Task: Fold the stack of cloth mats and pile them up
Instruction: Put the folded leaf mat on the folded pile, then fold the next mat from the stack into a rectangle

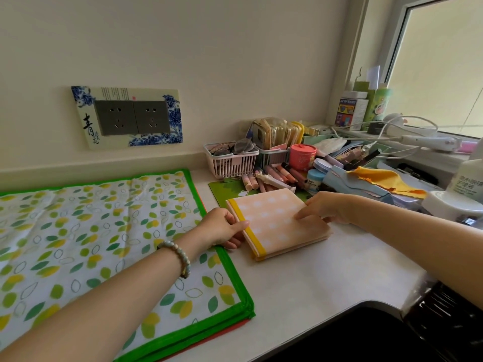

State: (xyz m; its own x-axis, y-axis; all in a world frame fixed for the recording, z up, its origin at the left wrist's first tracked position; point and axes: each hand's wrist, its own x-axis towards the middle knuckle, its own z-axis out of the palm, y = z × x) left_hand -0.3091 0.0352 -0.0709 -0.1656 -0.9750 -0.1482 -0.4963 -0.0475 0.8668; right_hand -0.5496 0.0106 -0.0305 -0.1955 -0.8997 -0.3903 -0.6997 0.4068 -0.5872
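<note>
- The tabletop (326,278) is smooth, pale and hard. It carries both mat groups.
- The leaf-print mat (104,231) lies flat and unfolded on the left half. It is thin, creased woven cloth with a green bound edge. A lower mat (232,325) with an orange-red edge shows beneath it, so unfolded work remains.
- The folded mat (277,223) lies just right of that stack. It is a compact, several-layer square of peach cloth with pale dots. Its yellow binding runs near-to-far along the left edge.
- The left hand (222,228) sits between the two groups, so it is the nearer hand to the unfolded stack. Its grip is clamped on the yellow-bound edge, thumb on top.
- The right hand (326,207) pinches the far right corner, grip closed on the cloth.
- A pink basket (232,163) of slotted plastic stands behind.
</note>
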